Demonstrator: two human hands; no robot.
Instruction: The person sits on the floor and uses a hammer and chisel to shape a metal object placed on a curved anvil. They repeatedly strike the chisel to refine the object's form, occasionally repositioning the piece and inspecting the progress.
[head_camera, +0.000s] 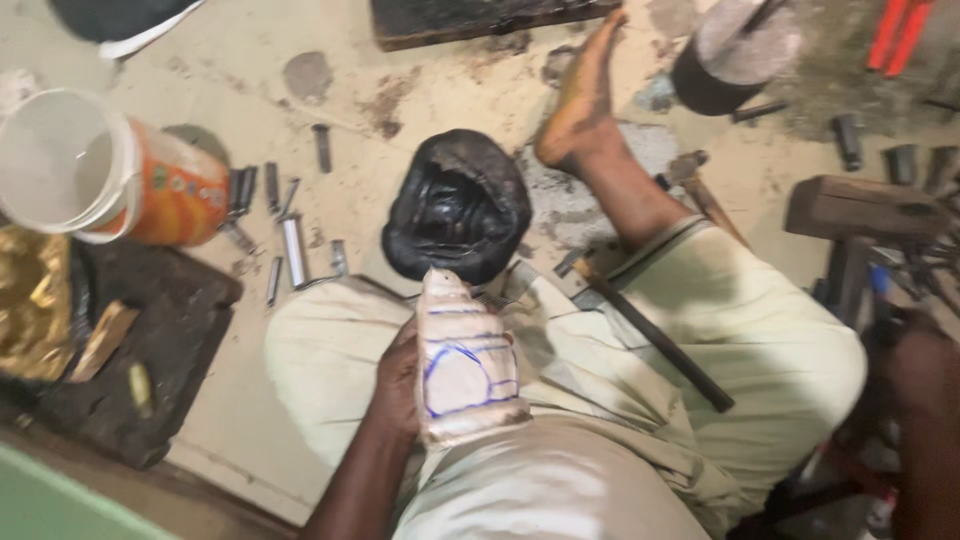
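At the far left a white plastic bucket (95, 165) with an orange label lies tipped on the floor (350, 70), and below it sits a dark slab (170, 340) with a crumpled golden sheet (30, 300) at its edge. Just right of the bucket, short metal rods and punches (290, 245) are scattered on the floor.

Near the middle, the left hand (398, 385) grips a pale carved block (465, 355) from its left side, fingers curled round it and pressed against its face. The block rests upright on the person's lap, on the cream trousers (700, 330). It is off-white, tall and narrow with a rounded, ridged top; blue pen lines are drawn across its front, a curved outline enclosing a rounded field with short strokes above it. Its lower edge looks darkened and smudged. Just beyond its top, touching or nearly so, lies a black, glossy rounded lump (457, 205) with a dented, wrinkled surface.

Right of that, a bare foot (580, 100) stretches out on the floor, and a long dark metal bar (650, 335) lies across the right thigh. A wooden-handled hammer (700, 190) lies beside the leg. At the far right edge the right hand (915, 365) is blurred and dark, among tools; whether it is spread or clenched I cannot tell
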